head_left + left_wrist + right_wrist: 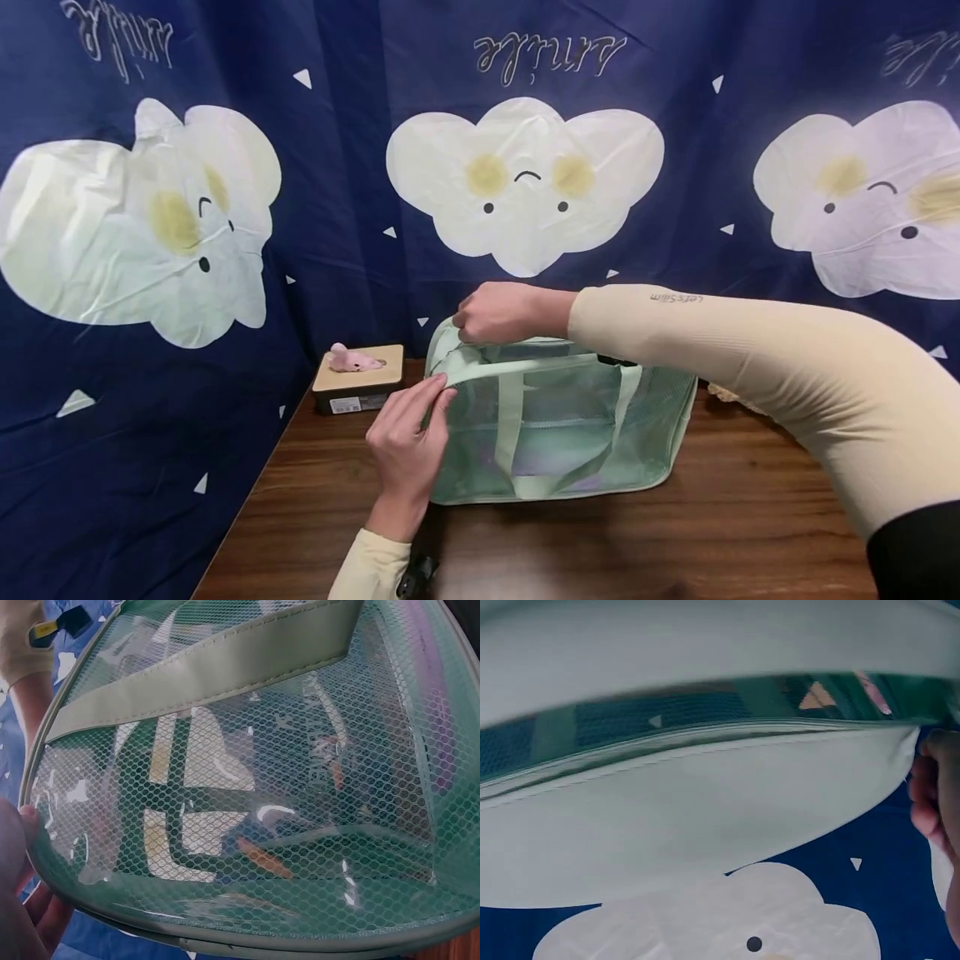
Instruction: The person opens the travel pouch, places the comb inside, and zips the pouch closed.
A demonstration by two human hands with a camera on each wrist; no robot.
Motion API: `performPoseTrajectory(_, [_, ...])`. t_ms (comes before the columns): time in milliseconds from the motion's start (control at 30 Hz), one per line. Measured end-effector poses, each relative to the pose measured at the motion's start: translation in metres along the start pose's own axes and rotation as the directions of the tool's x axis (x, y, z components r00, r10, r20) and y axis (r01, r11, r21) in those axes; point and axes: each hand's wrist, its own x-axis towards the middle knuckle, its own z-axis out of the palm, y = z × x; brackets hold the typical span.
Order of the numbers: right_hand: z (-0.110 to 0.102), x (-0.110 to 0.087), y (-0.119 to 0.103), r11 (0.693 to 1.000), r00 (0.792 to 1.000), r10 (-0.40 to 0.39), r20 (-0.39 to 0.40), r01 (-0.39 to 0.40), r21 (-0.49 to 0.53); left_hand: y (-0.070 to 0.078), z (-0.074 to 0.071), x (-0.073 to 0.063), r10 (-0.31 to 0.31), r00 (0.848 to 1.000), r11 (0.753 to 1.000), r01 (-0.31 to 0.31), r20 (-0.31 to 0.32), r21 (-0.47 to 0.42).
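A mint-green see-through mesh tote bag [465, 450] stands on the table, its pale strap handle [510, 417] hanging down the front. At the bag's top left corner, my left hand [408, 437] pinches the rim between thumb and fingers. Above it, my right hand [498, 312] has curled fingers at the far top corner. In the right wrist view, those fingers are at the end of the partly open zipper [705, 736]; the pull itself is hidden. The left wrist view shows the bag's mesh end [337, 855] close up, with the left thumb and fingers at its edge.
Left of the bag sits a black box with a tan top [360, 379], bearing a small pink animal-shaped toy [352, 360]. A beige item [723, 393] lies partly behind the right sleeve. Dark blue curtain [337, 167] with cloud faces encloses the brown wooden table [600, 550].
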Motion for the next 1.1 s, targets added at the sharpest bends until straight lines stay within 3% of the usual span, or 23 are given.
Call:
performPoseTrajectory(100, [0.005,-0.004,-0.004,0.999,0.998,0.022,-0.06,-0.019,0.038,0.0,0.002,-0.004,-0.007,1.0,1.0,0.008,0.004,-0.007])
performPoseTrajectory(167, [0.008,-0.002,-0.007,0.984,0.994,0.078,-0.075,-0.064,0.168,0.001,0.004,-0.007,-0.015,1.0,1.0,0.015,0.005,-0.009])
performPoseTrajectory(267, [0.011,0.004,-0.011,0.913,0.987,0.157,-0.043,-0.129,0.387,0.003,0.006,-0.013,-0.029,0.999,0.999,0.029,0.013,-0.014])
performPoseTrajectory(333, [0.012,0.006,-0.013,0.872,0.986,0.167,0.0,-0.148,0.467,0.004,0.008,-0.016,-0.034,0.999,0.999,0.034,0.027,-0.019])
performPoseTrajectory(433, [0.013,0.001,-0.012,0.886,0.988,0.152,0.013,-0.142,0.441,0.006,0.01,-0.017,-0.04,0.998,0.999,0.041,0.05,-0.031])
performPoseTrajectory(533, [0.011,-0.012,-0.009,0.939,0.993,0.114,-0.042,-0.094,0.331,0.006,0.012,-0.014,-0.043,0.997,0.998,0.045,0.061,-0.04])
performPoseTrajectory(667, [0.009,-0.027,-0.003,0.983,0.994,0.016,-0.11,0.004,0.185,0.004,0.015,-0.009,-0.045,0.997,0.998,0.048,0.066,-0.038])
performPoseTrajectory(800, [0.007,-0.045,0.003,0.992,0.986,-0.044,-0.159,0.062,0.107,0.003,0.018,-0.007,-0.044,0.997,0.998,0.047,0.069,-0.034])
performPoseTrajectory(933, [0.004,-0.074,0.01,0.994,0.971,-0.015,-0.238,0.039,0.099,0.0,0.018,-0.004,-0.046,0.997,0.998,0.048,0.066,-0.029])
performPoseTrajectory(1100, [0.009,-0.105,0.013,0.987,0.943,0.101,-0.316,-0.055,0.152,-0.01,0.007,0.002,-0.057,0.998,0.998,0.058,0.035,-0.006])
